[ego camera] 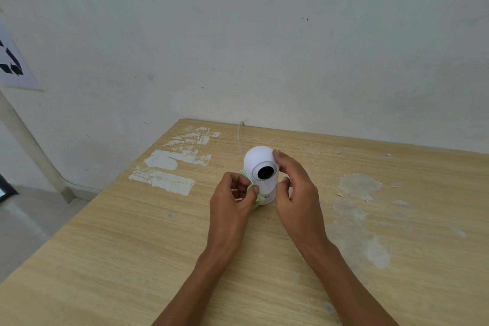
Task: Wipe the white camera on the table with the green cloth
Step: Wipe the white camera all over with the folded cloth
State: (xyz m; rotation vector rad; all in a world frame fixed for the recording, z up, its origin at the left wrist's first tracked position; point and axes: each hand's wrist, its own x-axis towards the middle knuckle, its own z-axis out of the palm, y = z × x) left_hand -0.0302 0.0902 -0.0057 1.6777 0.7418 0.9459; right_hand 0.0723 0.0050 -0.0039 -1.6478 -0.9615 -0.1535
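Observation:
A white camera with a round dark lens stands upright near the far middle of the wooden table. My left hand pinches a small green cloth and presses it against the camera's lower left side. Most of the cloth is hidden by the fingers. My right hand grips the camera's right side, fingertips on the domed head and thumb near the body.
A thin white cable runs from behind the camera to the table's far edge by the wall. White paint patches mark the table on the left and worn spots on the right. The table's left edge drops to the floor.

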